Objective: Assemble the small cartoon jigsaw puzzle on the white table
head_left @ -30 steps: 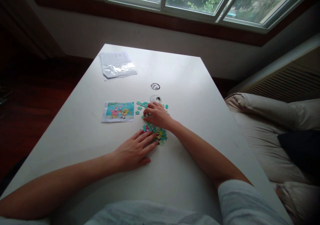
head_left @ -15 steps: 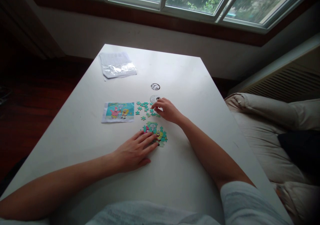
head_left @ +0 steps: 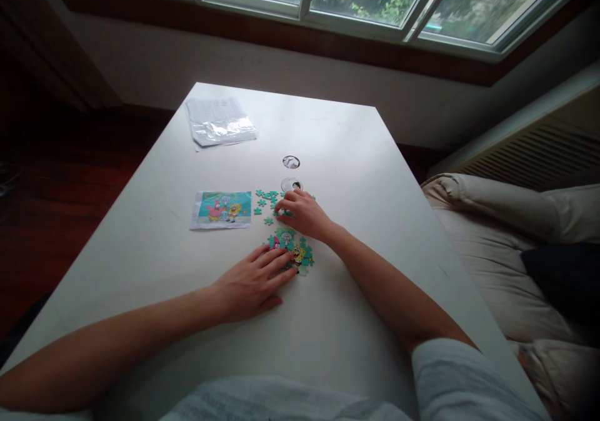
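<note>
A partly joined jigsaw puzzle (head_left: 287, 238) with cartoon figures lies on the white table. Flat across its lower left side rests my left hand (head_left: 255, 283), fingers stretched out and holding nothing. Just beyond it, several loose green puzzle pieces (head_left: 261, 203) are scattered. My right hand (head_left: 304, 213) is over the right part of these pieces, its fingers curled down and thumb opposed, closing on a puzzle piece at the fingertips. The hand covers part of that pile. Left of the pieces is a picture sheet (head_left: 225, 208) in a clear wrapper, showing the same figures.
Two round holes (head_left: 291, 162) are in the white table (head_left: 328, 140) beyond the pieces, the nearer one with a ring. Papers in a plastic sleeve (head_left: 220, 122) lie at the far left corner. A beige sofa (head_left: 482, 240) stands along the right side, below the window.
My right hand has moved a little left and nearer to me over the loose pieces, uncovering the ringed hole and some pieces at right. My left hand stays in place.
</note>
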Demonstrator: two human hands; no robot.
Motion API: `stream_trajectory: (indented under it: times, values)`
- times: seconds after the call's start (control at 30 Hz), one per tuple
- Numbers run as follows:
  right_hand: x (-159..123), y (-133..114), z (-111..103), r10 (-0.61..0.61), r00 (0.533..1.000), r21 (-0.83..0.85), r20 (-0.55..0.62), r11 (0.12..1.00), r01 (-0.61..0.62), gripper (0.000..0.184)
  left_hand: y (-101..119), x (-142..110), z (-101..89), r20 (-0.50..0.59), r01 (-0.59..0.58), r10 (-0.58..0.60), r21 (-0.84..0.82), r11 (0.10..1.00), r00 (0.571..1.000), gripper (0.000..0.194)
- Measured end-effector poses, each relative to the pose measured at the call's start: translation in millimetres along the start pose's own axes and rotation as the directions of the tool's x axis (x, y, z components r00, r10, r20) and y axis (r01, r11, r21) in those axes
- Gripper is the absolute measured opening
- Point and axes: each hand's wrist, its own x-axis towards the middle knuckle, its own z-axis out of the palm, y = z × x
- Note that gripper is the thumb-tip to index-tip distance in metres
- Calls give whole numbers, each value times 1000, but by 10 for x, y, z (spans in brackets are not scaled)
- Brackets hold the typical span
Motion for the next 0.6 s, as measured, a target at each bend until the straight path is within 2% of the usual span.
stream_trajectory:
  times: [0.2,0.5,0.6]
  values:
    - [-4,15,2,-2,1000,16,-1,1000,2,24,-9,1,7,-11,1,-1,0,1000,1000,58]
    - [-1,-9,4,4,1000,-2,-6,1000,-4,13,-5,-1,6,-3,1,-1,-3,1000,1000,58]
    - [4,8,10,3,1000,4,6,1000,-3,18,-8,-5,6,-8,1,-1,0,1000,1000,58]
